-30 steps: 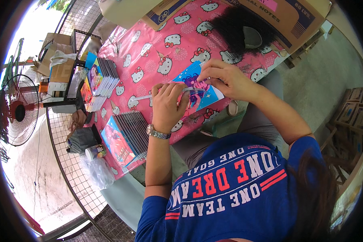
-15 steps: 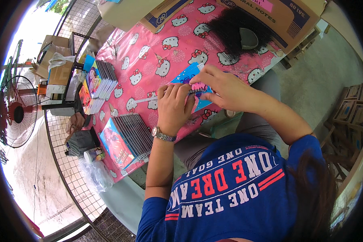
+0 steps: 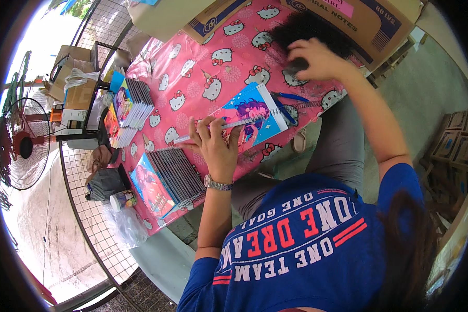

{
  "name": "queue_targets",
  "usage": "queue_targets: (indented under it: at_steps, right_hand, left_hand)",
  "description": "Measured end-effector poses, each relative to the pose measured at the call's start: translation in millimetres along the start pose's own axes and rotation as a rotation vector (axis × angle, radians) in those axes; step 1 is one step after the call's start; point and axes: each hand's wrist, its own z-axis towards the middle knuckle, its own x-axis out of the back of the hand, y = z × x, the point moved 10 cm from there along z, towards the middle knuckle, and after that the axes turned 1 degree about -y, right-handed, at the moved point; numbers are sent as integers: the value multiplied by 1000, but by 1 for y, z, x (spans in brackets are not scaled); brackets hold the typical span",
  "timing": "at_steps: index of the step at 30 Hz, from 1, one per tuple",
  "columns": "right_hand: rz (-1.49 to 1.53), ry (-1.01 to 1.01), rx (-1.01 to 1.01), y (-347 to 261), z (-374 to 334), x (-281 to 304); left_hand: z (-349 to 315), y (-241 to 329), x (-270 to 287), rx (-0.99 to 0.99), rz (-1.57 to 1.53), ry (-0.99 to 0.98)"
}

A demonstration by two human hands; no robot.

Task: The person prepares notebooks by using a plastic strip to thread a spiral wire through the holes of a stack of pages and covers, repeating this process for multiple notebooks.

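The left hand [image 3: 217,145] lies palm down on a blue spiral-bound notebook with a cartoon cover [image 3: 252,117], fingers spread and pressing it flat; a thin white stick [image 3: 213,128] runs under the fingertips along the notebook's far edge. The notebook sits on a bench covered by a pink cartoon-cat patterned cloth [image 3: 203,67], close to the near edge of the bench. A silver wristwatch [image 3: 217,184] circles the left wrist.

The right hand [image 3: 317,57] reaches toward the far right corner of the bench, fingers curled over a heap of black spiral coils [image 3: 301,31]; whether it grips any cannot be told. A blue pen [image 3: 291,96] lies just beside the notebook's right edge.

Near the bench's near left corner stands a row of grey-edged notebooks with a colourful front cover [image 3: 166,179]. A second such stack [image 3: 130,106] rests along the left edge. Brown cardboard boxes [image 3: 359,15] stand at the far edge. Beyond the left edge are a wire mesh panel [image 3: 88,208] and an electric fan [image 3: 23,143].
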Motion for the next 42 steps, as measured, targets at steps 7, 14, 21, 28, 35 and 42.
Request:
queue_targets:
  at_steps: [7,14,21,28,35,42]
  right_hand:
    - [576,-471,394,-123,6,-46]
    - [1283,-573,320,-131,4,-53]
    - [956,-450,253,-131,11,-45]
    - [878,-377,378,-141,10,-32]
    - [1102,-521,417,-152,10,-43]
    - [1138,-565,333,-153,22,-42]
  left_hand:
    - [6,5,-11,-85,-259,-133]
    - [11,7,-10,-124,-286,-191]
    - [18,11,-7,-175,-300,-230]
    - [19,10,-6,-183,-316,-211]
    - [17,-1,-13,-91,-401,-228]
    - [23,4,-4,-82,-267,-163]
